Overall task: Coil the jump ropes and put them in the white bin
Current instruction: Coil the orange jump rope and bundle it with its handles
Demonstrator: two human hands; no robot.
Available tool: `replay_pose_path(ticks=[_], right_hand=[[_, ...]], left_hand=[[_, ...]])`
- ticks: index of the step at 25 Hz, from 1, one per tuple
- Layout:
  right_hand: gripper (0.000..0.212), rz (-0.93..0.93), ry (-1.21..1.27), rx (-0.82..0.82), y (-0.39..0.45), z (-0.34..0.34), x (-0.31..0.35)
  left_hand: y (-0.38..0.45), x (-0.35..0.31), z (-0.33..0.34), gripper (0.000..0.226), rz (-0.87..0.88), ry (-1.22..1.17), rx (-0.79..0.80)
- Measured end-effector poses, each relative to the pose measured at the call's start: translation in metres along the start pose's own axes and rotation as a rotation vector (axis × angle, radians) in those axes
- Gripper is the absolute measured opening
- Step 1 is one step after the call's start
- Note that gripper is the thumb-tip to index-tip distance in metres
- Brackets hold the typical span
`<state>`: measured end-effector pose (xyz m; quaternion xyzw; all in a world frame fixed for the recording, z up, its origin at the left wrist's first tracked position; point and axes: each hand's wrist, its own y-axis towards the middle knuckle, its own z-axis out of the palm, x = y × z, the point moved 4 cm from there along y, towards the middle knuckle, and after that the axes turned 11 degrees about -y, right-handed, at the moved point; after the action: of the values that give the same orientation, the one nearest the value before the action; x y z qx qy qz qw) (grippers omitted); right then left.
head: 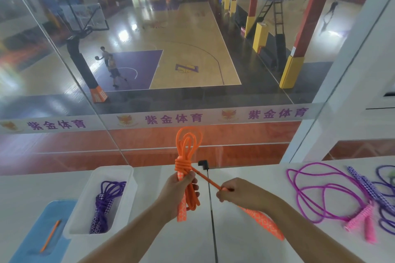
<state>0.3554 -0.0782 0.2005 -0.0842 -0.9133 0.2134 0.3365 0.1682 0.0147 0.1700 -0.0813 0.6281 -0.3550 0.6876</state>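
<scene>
Orange jump rope (185, 168), coiled upright at lower centre in my left hand (177, 190), whose fingers grip it; my right hand (237, 195) pinches its free end, white bin (89, 188) lower left.

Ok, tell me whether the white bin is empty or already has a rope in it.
Not empty. The white bin holds one coiled purple jump rope; the orange rope is outside it, gripped by both hands.

Left hand (179, 190) grips coiled orange jump rope (185, 156) upright over the desk (245, 247); right hand (239, 195) pinches its taut free end. White bin (85, 200) near left holds a purple rope (102, 205). Magenta rope (316, 194) lies loose at right.
</scene>
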Motion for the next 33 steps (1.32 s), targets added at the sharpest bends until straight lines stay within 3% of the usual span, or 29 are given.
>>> replay_pose_path(ticks=[4,6,10,13,16,19,23,33], right_hand=[[0.033,-0.012,-0.244,0.196,-0.008,0.007,0.008],[0.031,0.015,-0.029,0.251,-0.014,0.003,0.012],[0.022,-0.012,0.519,0.122,-0.005,-0.008,0.004],[0.026,-0.064,0.676,0.137,0.007,0.008,0.004],[0.029,-0.103,0.733,0.067,0.019,0.022,0.006],[0.031,-0.062,0.777,-0.086,0.029,0.02,0.002],[0.031,-0.029,0.785,-0.168,0.034,0.021,0.001],[0.03,0.046,0.774,-0.201,0.044,0.035,0.0]], left_hand=[[0.009,0.006,-0.002,0.03,0.052,0.12,-0.058],[0.012,0.006,-0.009,0.03,-0.023,0.066,-0.081],[0.009,0.013,-0.014,0.028,-0.192,-0.1,-0.05],[0.005,0.023,-0.003,0.027,-0.222,-0.265,-0.032],[0.001,0.033,0.007,0.032,-0.265,-0.351,-0.005],[-0.006,0.043,0.012,0.025,-0.267,-0.293,0.01],[-0.005,0.043,0.007,0.024,-0.245,-0.245,-0.003],[-0.005,0.054,0.003,0.03,-0.268,-0.249,0.031]])
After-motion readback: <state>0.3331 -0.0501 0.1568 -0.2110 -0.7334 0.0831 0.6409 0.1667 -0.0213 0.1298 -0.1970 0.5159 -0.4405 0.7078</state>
